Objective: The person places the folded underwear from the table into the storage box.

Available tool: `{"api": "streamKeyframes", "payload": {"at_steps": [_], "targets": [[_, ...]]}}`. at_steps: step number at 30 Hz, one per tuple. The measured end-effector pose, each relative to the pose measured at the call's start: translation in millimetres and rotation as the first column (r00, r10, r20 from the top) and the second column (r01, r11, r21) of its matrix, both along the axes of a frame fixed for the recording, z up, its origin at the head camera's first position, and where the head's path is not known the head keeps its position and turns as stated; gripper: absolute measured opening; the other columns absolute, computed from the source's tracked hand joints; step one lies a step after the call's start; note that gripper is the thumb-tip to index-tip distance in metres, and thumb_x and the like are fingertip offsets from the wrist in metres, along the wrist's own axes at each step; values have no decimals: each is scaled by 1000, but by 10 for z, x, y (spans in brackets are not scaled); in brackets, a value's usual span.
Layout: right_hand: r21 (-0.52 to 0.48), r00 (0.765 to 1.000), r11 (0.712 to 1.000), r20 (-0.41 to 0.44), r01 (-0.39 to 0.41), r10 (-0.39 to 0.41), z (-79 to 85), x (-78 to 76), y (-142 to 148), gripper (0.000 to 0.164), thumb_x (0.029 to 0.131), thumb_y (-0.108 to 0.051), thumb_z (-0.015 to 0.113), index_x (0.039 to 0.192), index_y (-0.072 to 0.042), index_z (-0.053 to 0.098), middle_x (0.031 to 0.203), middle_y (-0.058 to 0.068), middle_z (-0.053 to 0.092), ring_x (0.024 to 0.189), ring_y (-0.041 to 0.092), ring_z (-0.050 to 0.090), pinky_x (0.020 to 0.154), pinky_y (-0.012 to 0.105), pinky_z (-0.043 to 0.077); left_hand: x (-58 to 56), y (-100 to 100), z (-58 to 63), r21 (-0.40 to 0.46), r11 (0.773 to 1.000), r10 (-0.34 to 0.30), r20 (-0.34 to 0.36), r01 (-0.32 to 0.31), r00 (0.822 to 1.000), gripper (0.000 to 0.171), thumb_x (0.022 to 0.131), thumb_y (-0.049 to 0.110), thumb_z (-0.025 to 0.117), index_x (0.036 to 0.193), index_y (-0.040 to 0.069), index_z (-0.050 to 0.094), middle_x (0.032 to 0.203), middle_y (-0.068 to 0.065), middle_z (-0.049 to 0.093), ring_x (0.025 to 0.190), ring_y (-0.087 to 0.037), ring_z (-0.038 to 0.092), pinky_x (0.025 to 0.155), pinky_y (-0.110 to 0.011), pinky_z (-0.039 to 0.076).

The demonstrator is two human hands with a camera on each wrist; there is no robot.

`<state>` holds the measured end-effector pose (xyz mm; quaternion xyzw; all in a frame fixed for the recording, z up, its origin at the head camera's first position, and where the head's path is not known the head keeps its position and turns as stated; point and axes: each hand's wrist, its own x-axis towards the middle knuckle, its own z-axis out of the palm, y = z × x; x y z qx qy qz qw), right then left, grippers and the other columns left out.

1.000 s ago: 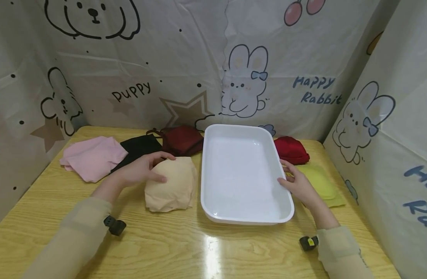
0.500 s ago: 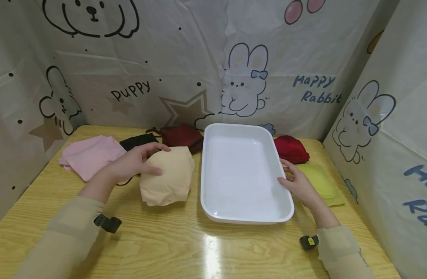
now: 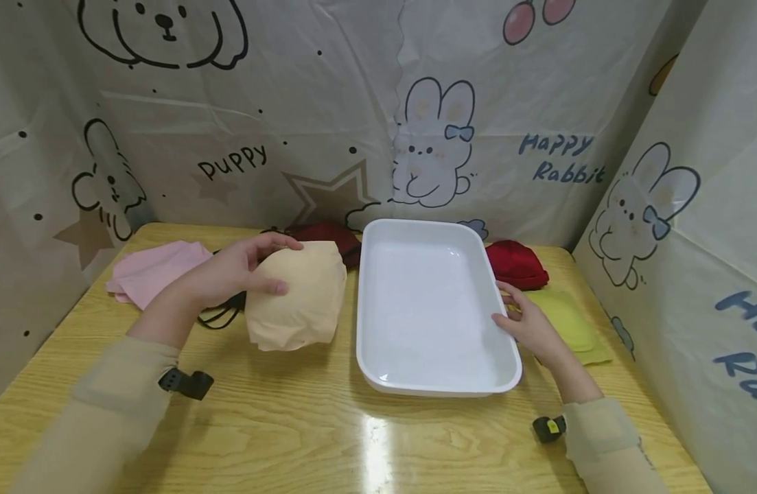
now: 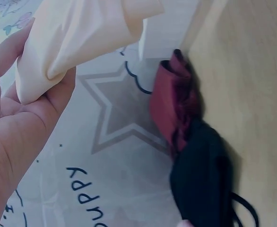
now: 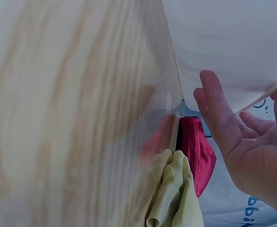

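Note:
My left hand (image 3: 233,274) pinches a cream folded cloth (image 3: 298,295), thumb on its near face and fingers behind. The cloth is held above the table, left of a white rectangular tray (image 3: 436,309). The left wrist view shows the folded cloth (image 4: 82,38) between thumb and fingers, apart from the table. My right hand (image 3: 529,326) grips the tray's right rim, thumb over the edge. Seen in the right wrist view, the fingers of my right hand (image 5: 252,146) lie along the outside of the tray wall (image 5: 233,42).
Behind my left arm lie a pink cloth (image 3: 158,274), a black cloth (image 4: 202,175) with thin cords and a dark red cloth (image 3: 331,237). Right of the tray are a red cloth (image 3: 517,266) and yellow cloths (image 3: 566,322). A printed curtain (image 3: 329,103) encloses the wooden table (image 3: 292,432).
My left hand has lifted the cream cloth off the table, raising it away from me. The black cloth's cords have come into view below my wrist. My right hand and the tray stay put.

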<state>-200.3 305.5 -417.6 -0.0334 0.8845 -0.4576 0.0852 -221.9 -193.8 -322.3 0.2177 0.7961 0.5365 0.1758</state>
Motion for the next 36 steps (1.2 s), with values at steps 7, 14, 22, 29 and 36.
{"api": "streamKeyframes", "payload": {"at_steps": [7, 14, 22, 29, 36], "targets": [[11, 1000, 1000, -12, 1, -1, 9, 12, -2, 69, 93, -17, 60, 150, -14, 22, 138, 25, 39, 114, 42, 53, 81, 44, 55, 0, 87, 194, 26, 1000, -13, -12, 13, 1000, 62, 78, 11, 77, 132, 16, 47, 121, -11, 49, 90, -19, 60, 70, -35, 56], [3, 1000, 1000, -7, -2, 2, 2, 4, 2, 69, 93, -15, 60, 150, -14, 21, 138, 25, 39, 114, 42, 52, 82, 44, 54, 13, 244, 329, 52, 999, 6, -28, -5, 1000, 62, 76, 6, 78, 130, 15, 49, 120, -11, 50, 91, -22, 58, 70, -36, 56], [7, 1000, 1000, -11, 3, -3, -3, -1, -6, 69, 93, -14, 60, 150, -14, 22, 137, 25, 40, 115, 43, 52, 83, 44, 54, 0, 438, 440, 65, 998, 2, -49, 1, 999, 62, 75, 7, 79, 130, 16, 52, 119, -10, 53, 97, -24, 55, 74, -34, 54], [8, 1000, 1000, -15, 0, 0, 4, 8, -7, 69, 93, -15, 59, 151, -13, 20, 139, 26, 38, 116, 44, 51, 84, 46, 53, -31, 635, 475, 114, 993, -26, -59, 32, 998, 61, 74, 8, 80, 128, 15, 53, 120, -10, 53, 99, -24, 53, 76, -33, 54], [7, 1000, 1000, -17, -8, 8, 1, 3, -5, 70, 94, -16, 59, 151, -11, 19, 139, 27, 37, 116, 44, 51, 84, 46, 53, -51, 854, 461, 160, 986, -42, -28, 46, 999, 60, 74, 6, 79, 128, 15, 53, 118, -11, 53, 97, -24, 54, 71, -32, 55]]}}
